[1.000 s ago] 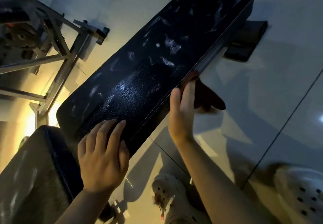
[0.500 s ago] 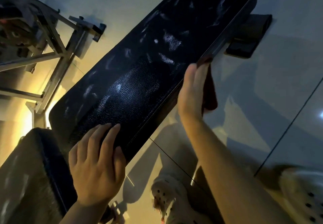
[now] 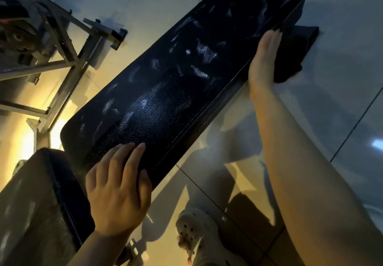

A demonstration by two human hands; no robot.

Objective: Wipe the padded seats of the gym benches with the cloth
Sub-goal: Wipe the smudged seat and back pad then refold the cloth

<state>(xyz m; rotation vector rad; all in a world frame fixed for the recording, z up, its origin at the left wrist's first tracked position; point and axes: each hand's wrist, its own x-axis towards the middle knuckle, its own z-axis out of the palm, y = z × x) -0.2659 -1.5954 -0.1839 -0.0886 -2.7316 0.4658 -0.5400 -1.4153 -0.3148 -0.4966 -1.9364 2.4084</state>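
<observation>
A long black padded bench seat runs diagonally from lower left to upper right, its leather streaked with pale scuffs. My left hand rests flat on its near end, fingers spread and straight. My right hand lies with straight fingers along the seat's right side edge near the far end, pressing a dark cloth against it. The cloth hangs down behind my palm; my thumb is hidden. A second dark pad sits at the lower left, just below the first.
A metal rack frame with a weight plate stands left of the bench. The bench's black foot shows past the far end. My white clog shoe is on the glossy tiled floor beside the bench.
My right hand has slid the cloth along the seat's side edge from its middle toward the far end. My left hand stays planted on the near end.
</observation>
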